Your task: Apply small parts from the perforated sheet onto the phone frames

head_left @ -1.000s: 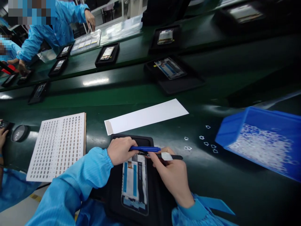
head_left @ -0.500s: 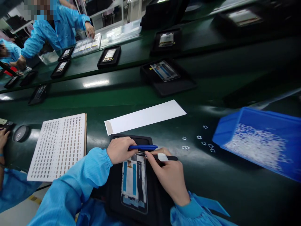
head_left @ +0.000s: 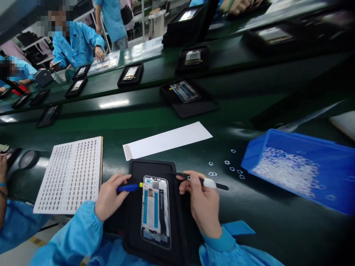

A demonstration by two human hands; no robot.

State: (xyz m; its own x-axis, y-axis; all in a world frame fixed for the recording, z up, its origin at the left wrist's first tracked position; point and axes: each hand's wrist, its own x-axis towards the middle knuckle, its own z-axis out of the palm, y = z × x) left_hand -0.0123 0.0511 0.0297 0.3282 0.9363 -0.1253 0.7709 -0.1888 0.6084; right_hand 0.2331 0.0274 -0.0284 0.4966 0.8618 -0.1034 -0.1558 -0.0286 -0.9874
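Note:
A phone frame with blue strips and its inside showing lies in a black tray in front of me. My left hand is closed around a blue pen-like tool at the tray's left edge. A small yellow tab sits by the tool's tip. To the right of the phone, my right hand grips dark tweezers with a white wrap. Their tips point left over the tray's upper right side, apart from the phone.
A blue bin of small white rings stands right, with several loose rings beside it. A white strip lies beyond the tray; a perforated board is left. More phone trays line the bench. Co-workers sit opposite and at left.
My left hand has drawn back left from the phone's top with the blue tool. My right hand has moved right with the tweezers, so the phone's upper end now shows.

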